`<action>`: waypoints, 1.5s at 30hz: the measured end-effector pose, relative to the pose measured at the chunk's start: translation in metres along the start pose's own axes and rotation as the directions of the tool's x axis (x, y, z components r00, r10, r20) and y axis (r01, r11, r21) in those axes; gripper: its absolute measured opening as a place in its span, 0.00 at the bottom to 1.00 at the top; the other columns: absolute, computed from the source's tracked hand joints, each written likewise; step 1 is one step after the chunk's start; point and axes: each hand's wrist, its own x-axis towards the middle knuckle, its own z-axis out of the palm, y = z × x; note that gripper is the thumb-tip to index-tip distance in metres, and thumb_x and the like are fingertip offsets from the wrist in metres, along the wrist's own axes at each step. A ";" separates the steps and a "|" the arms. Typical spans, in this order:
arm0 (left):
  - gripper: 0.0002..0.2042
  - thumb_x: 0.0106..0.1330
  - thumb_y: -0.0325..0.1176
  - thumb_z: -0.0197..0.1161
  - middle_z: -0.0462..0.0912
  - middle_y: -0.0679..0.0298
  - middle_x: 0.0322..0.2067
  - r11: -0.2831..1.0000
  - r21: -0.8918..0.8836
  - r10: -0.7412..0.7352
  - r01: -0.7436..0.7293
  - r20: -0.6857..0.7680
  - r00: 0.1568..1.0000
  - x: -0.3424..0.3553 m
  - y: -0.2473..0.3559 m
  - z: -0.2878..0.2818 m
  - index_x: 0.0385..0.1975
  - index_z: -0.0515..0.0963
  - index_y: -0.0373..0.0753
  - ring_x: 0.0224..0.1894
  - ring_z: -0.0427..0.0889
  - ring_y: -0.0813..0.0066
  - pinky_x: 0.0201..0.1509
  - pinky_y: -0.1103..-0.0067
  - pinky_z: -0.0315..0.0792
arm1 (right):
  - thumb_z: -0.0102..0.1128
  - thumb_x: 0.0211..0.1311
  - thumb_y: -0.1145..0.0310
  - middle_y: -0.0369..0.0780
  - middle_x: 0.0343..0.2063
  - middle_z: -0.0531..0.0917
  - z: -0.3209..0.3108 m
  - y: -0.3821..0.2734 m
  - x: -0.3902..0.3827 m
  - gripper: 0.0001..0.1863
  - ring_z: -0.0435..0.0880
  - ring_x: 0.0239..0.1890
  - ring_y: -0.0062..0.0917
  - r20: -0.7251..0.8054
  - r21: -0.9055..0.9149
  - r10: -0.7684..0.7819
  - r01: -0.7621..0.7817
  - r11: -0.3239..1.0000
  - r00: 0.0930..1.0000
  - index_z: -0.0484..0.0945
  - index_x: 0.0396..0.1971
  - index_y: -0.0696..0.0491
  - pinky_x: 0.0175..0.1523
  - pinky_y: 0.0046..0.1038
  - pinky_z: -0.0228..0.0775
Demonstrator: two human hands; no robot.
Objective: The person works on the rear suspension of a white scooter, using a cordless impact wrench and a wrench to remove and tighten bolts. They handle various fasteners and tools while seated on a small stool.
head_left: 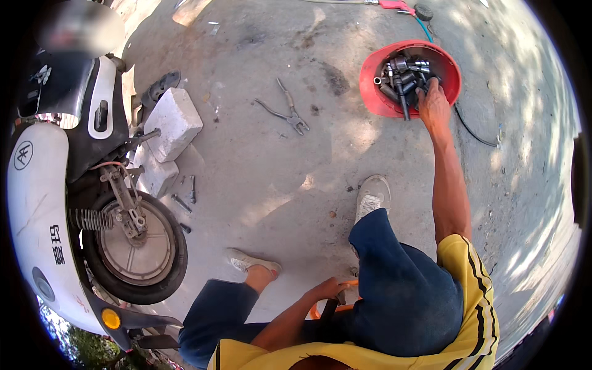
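Note:
My right hand (434,103) reaches into an upturned red hard hat (372,95) at the far right. Several dark and shiny metal sockets (401,80) are heaped in it. Thumb and fingers curl down among the sockets at the near right side; what lies between them is hidden. Close to my body, my left hand (328,288) is closed at my lap, next to a dark bar-like piece (329,308) and an orange thing (316,310). I cannot make out what that hand holds, as fingers and leg cover it.
Pliers (291,118) lie spread on the concrete. A white electric scooter with its bare front wheel (137,246) stands at left, beside white blocks (175,123) and loose bolts (193,189). A black hose (475,131) runs right of the hat; a pink-red tool (395,5) lies beyond.

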 end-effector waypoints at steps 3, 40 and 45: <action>0.26 0.72 0.49 0.57 0.80 0.44 0.20 0.992 0.126 0.006 0.009 -0.120 0.993 0.005 -0.031 0.003 0.27 0.80 0.25 0.24 0.84 0.58 0.35 0.64 0.75 | 0.62 0.68 0.59 0.53 0.39 0.84 -0.025 0.005 -0.026 0.17 0.83 0.42 0.54 -0.072 0.013 -0.030 0.031 0.999 0.997 0.73 0.45 0.57 0.46 0.49 0.72; 0.14 0.69 0.36 0.64 0.83 0.52 0.32 0.733 0.524 0.676 -0.434 -0.494 0.546 -0.449 -0.013 0.032 0.47 0.74 0.34 0.40 0.84 0.53 0.43 0.65 0.72 | 0.68 0.59 0.75 0.43 0.37 0.76 -0.309 -0.415 -0.511 0.10 0.81 0.37 0.45 0.384 0.771 -0.893 0.614 0.171 -0.234 0.75 0.37 0.54 0.39 0.40 0.75; 0.12 0.66 0.31 0.62 0.85 0.57 0.30 0.601 0.792 0.593 0.107 -0.532 0.605 -0.425 -0.077 -0.007 0.46 0.77 0.35 0.38 0.86 0.54 0.41 0.64 0.74 | 0.66 0.64 0.68 0.42 0.38 0.76 -0.242 -0.412 -0.519 0.11 0.84 0.40 0.42 0.605 0.524 -0.753 0.841 0.132 -0.259 0.75 0.42 0.54 0.42 0.41 0.78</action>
